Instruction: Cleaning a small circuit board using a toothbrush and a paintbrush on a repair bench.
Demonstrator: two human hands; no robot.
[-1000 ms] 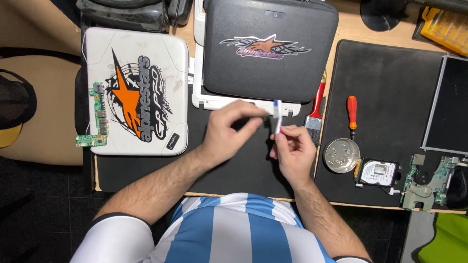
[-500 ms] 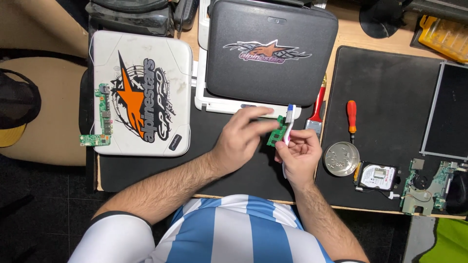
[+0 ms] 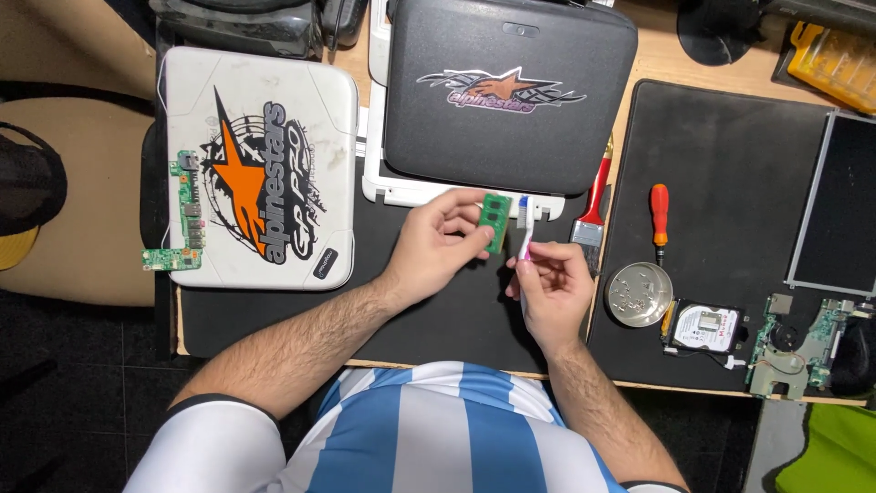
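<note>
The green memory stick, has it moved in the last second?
Yes. The green memory stick, hidden before, now shows in the left hand, near the white laptop's edge.

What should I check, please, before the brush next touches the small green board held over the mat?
1. Left hand grips the small green board by its edge: ok.
2. Right hand holds the toothbrush with its head up beside the board: ok.
3. Bristles in contact with the board: cannot tell, they are too small to see.
4. Black mat lies under both hands to catch a drop: ok.
5. Paintbrush and round metal dish lie apart from the right hand: ok.
6. Board contacts free of dust: cannot tell.
</note>
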